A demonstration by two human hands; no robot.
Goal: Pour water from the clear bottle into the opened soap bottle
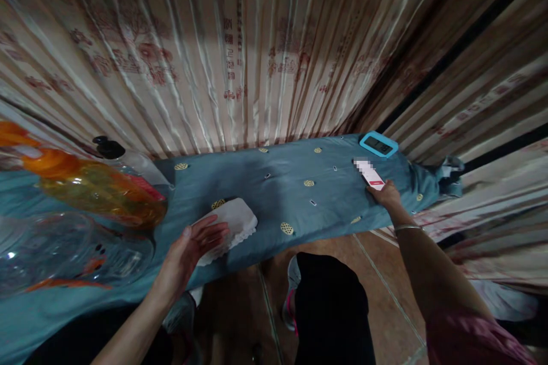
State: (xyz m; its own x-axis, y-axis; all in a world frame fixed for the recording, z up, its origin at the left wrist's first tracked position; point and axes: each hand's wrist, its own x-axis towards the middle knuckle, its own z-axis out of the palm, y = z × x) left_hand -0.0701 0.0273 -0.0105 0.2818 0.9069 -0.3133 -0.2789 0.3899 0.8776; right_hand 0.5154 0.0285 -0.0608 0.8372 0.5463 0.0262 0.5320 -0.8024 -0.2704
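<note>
Right hand [387, 195] grasping phone [373, 177] near board's [295, 159] right end: best gripped by sides, screen uncovered. Left hand [191, 242] open, fingers extended over white scalloped piece [240, 219] at near edge; contact hard to tell; flat, light fingers spare trim.

Seemingly a home, printed curtains [252, 51] hung close, pineapple-patterned cloth-covered board [240, 174], orange-topped bottle [100, 185], tiled floor [385, 274]

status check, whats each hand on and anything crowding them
Left hand open, fingers over white lace-edged cloth. Right hand gripping phone. Blue-framed device just beyond phone. Orange-topped bottle left of cloth.
</note>
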